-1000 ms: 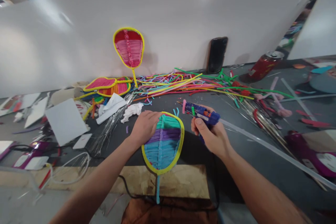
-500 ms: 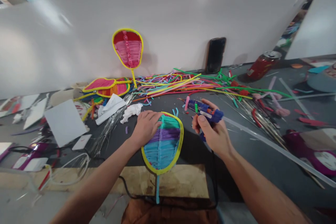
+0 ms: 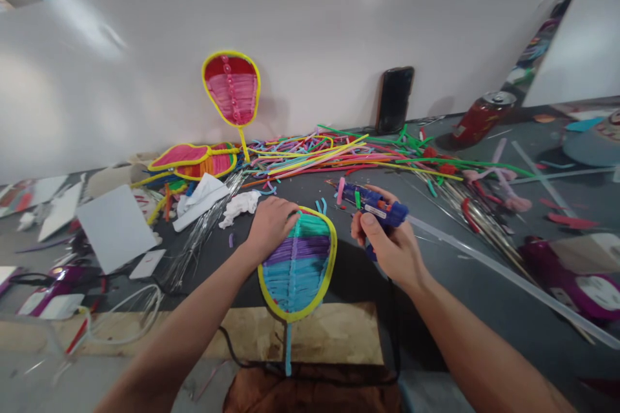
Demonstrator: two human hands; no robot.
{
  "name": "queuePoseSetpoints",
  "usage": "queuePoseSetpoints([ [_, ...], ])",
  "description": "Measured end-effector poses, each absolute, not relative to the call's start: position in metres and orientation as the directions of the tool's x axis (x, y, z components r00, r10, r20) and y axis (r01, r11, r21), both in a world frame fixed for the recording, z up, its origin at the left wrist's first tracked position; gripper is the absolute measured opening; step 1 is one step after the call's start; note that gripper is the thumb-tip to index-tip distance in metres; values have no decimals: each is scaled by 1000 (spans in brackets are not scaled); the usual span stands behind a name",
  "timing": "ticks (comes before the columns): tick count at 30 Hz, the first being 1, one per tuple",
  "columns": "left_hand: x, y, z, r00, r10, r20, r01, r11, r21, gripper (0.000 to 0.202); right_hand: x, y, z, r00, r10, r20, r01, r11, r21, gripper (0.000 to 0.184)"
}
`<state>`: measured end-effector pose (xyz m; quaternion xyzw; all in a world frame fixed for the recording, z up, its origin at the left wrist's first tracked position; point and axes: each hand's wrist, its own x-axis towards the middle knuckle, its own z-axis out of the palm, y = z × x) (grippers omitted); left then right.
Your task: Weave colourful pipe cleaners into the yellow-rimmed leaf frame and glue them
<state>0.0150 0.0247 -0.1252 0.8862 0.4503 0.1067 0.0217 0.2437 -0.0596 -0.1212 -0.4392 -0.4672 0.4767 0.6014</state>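
Observation:
My left hand (image 3: 272, 226) is closed over the upper left edge of a leaf-shaped pipe-cleaner piece (image 3: 298, 271), its fingertips partly hidden. The piece has a yellow rim, bands of green, purple and blue, and a blue stem hanging down over the front board. To its right, my right hand (image 3: 387, 239) grips a dark blue hot glue gun (image 3: 380, 205), nozzle pointing left. A long clear glue stick (image 3: 465, 251) sticks out of its back. The gun is held apart from the leaf-shaped piece. Short pink and green bits show by the barrel.
A heap of coloured pipe cleaners (image 3: 320, 158) lies along the white panel (image 3: 310, 32). A pink leaf-shaped piece (image 3: 231, 90) stands upright there, near a phone (image 3: 394, 100) and a red can (image 3: 484, 119). Crumpled tissue (image 3: 239, 208) and a white card (image 3: 116, 229) lie left.
The whole view has shifted slightly, moving things a little to the left in the picture. Both hands keep their holds, and the glue gun stays beside the leaf-shaped piece.

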Motion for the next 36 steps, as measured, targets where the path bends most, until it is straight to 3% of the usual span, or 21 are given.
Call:
queuePoseSetpoints([
  [14,10,19,-130,559,801,216,804,-587,97,26,244,-59,-122,101,985,141,-161,156,-975,46],
  [22,2,-7,-131,622,763,174,780,-624,-52,40,243,-58,-123,94,987,132,-184,148,-972,48],
  [36,5,-3,-132,610,785,107,789,-615,19,46,243,-57,-122,104,988,113,-173,129,-976,48],
])
